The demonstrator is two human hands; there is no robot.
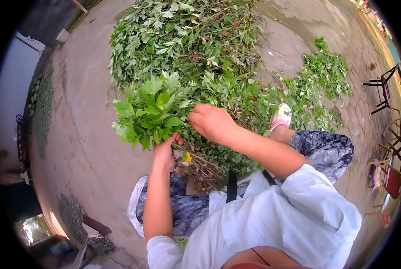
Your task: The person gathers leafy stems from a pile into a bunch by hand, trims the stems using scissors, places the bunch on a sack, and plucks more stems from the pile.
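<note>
A bunch of leafy green stems [153,107] stands upright in my left hand [164,154], whose fingers are wrapped round the stalks below the leaves. My right hand [211,123] is at the right edge of the bunch, its fingers curled and pinched together. What those fingers hold, if anything, is hidden. Behind both hands rises a large heap of cut leafy stems [164,40]. Bare brown stalks [200,168] and a small yellow flower [186,158] lie just below my hands, near my lap.
More loose green stems [321,74] are spread on the concrete floor [88,116] to the right. My foot in a white and pink clog [281,116] rests beside the heap. Chairs [382,89] stand at the far right. Dried plant matter [72,215] lies at the lower left.
</note>
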